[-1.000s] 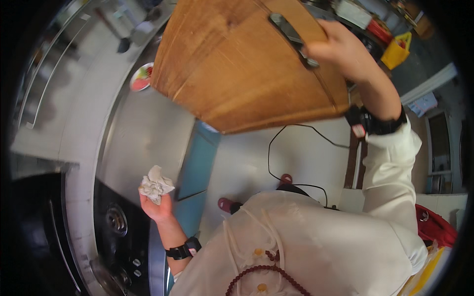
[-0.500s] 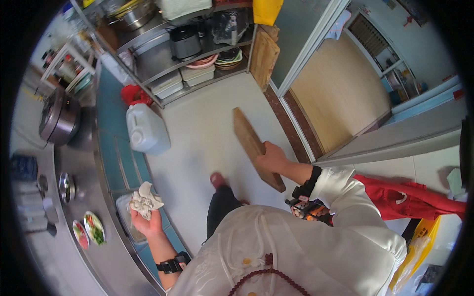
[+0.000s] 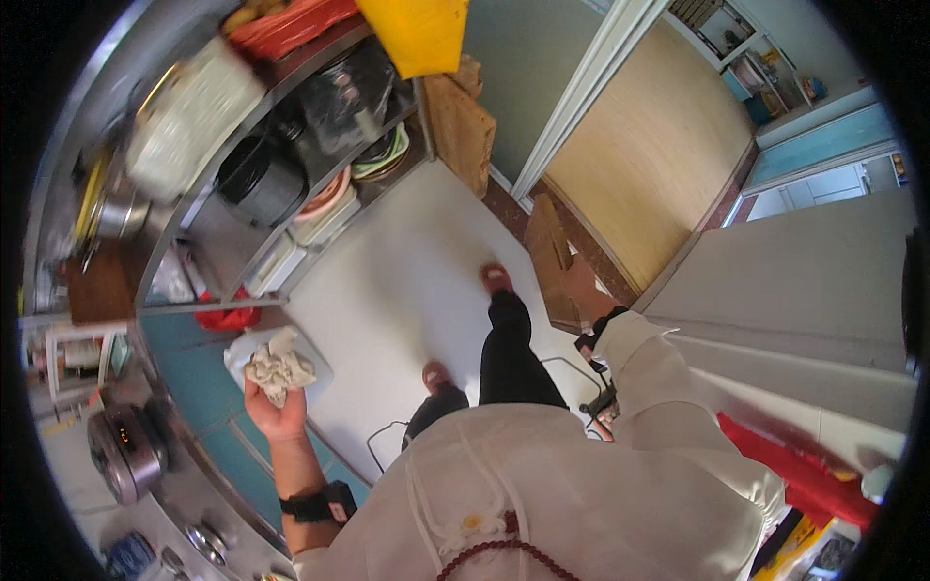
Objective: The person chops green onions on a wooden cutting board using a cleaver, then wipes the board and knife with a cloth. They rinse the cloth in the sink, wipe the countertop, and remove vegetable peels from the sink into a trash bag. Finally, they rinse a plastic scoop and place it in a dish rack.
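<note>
A crumpled off-white cloth rests in the palm of my left hand, with the fingers curled up around it. My left arm is held out over the edge of the counter, and the cloth overlaps a white plastic jug on the floor behind it. At my right side, a thick wooden board hangs upright. My right hand grips it by its near edge. Part of the board is covered by that hand.
A metal shelf rack stands ahead on the left, with a black pot and stacked basins. Wooden boards lean at its end, beside a sliding door frame. Along the left runs a counter with a rice cooker.
I have stepped forward and my view has turned, so the rack is closer. The board has swung to the right and stands more upright. The cloth stays in my left hand.
</note>
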Action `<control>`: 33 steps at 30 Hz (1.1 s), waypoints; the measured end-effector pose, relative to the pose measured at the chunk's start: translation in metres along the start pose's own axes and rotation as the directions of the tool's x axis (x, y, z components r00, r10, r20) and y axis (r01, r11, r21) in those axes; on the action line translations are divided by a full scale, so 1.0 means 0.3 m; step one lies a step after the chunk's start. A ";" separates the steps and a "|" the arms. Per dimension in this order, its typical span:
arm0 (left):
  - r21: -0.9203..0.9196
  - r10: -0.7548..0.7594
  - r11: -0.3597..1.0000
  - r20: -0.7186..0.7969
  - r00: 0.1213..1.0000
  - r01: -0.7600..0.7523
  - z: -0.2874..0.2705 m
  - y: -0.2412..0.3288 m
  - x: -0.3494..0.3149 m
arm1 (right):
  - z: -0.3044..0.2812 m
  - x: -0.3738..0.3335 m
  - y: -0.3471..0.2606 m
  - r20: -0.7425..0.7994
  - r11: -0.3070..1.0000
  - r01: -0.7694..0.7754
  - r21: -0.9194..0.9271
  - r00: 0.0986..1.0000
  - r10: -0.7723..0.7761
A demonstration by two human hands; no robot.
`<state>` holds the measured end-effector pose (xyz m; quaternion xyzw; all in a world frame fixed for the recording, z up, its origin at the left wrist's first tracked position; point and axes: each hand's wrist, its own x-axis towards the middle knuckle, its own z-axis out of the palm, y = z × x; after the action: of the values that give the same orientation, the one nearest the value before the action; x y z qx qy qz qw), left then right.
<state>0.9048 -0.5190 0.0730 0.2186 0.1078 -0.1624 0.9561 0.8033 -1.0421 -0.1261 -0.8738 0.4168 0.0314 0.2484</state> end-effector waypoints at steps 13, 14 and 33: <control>0.000 -0.026 1.000 -0.399 0.916 0.028 0.183 -0.452 0.733 | 0.404 1.065 -0.225 0.383 0.975 -0.198 0.098 0.912 0.146; 0.024 -0.011 0.999 -0.368 0.930 0.021 0.196 -0.464 0.761 | 0.421 1.117 -0.263 0.374 0.994 -0.079 0.076 0.926 0.045; -0.153 0.175 0.940 -0.550 0.816 -0.305 0.202 -0.430 0.721 | 0.580 1.595 -0.609 0.328 0.908 0.415 0.060 0.851 -0.410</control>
<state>1.0668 -0.7132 0.0170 0.1524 0.3563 0.0407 0.9210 1.2769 -1.2064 -0.3292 -0.9263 0.1714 0.1275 0.3104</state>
